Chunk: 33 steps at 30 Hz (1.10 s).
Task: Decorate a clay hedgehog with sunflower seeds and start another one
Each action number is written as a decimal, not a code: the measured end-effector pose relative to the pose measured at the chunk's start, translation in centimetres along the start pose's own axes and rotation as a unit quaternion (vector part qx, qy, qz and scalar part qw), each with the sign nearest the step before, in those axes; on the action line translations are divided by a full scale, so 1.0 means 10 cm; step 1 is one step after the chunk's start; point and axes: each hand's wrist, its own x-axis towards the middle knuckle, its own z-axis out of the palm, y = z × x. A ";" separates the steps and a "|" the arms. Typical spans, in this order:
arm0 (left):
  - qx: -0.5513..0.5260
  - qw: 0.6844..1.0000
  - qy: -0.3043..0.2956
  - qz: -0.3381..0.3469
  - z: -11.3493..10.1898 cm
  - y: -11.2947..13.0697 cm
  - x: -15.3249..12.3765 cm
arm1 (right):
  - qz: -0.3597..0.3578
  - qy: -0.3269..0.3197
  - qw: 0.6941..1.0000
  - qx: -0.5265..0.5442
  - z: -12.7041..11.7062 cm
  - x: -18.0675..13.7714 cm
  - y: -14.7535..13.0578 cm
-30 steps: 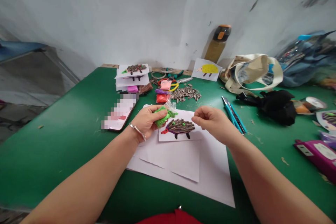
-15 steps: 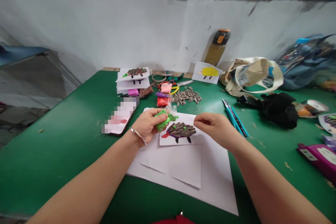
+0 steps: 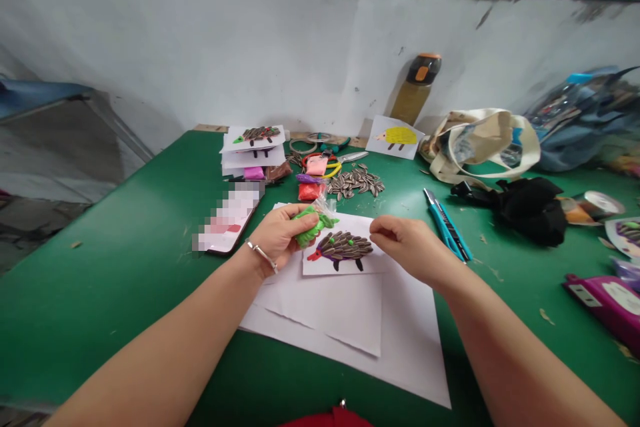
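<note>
Between the thumb and fingers of my left hand is a lump of bright green modelling clay in a clear plastic bag. Beneath and to the right lies a hedgehog picture on a white card, its back covered in sunflower seeds with small green clay dots, its snout red and its legs black. My right hand is by the card's right edge, thumb and fingertips pinched together; whatever sits between them is too small or hidden to make out. White paper sheets lie under the card.
Loose sunflower seeds, clay packets and scissors lie behind the card. A phone and finished cards are on the left. To the right are a blue utility knife, a black cloth item and a purple case.
Both hands stay almost in place, the left still holding the green clay and the right still pinched beside the card. The view shifts very slightly.
</note>
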 end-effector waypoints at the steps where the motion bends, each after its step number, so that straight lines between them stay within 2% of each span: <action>1: 0.001 1.000 0.002 -0.002 0.00 0.00 0.00 | -0.001 0.002 1.000 0.003 0.01 0.00 0.01; 7: 0.005 1.000 0.014 -0.012 -0.02 -0.02 0.01 | 0.013 0.000 1.000 0.007 0.02 -0.01 0.02; 17: -0.003 1.000 0.000 -0.009 0.01 -0.02 0.01 | -0.042 -0.031 0.997 -0.048 -0.02 -0.01 0.02; 24: 0.000 1.000 0.007 0.002 0.02 -0.01 0.02 | -0.005 -0.054 0.994 -0.091 -0.01 -0.03 -0.04; 33: 0.002 1.000 0.009 0.003 0.01 -0.01 0.02 | -0.001 -0.053 0.995 -0.083 0.01 -0.03 -0.03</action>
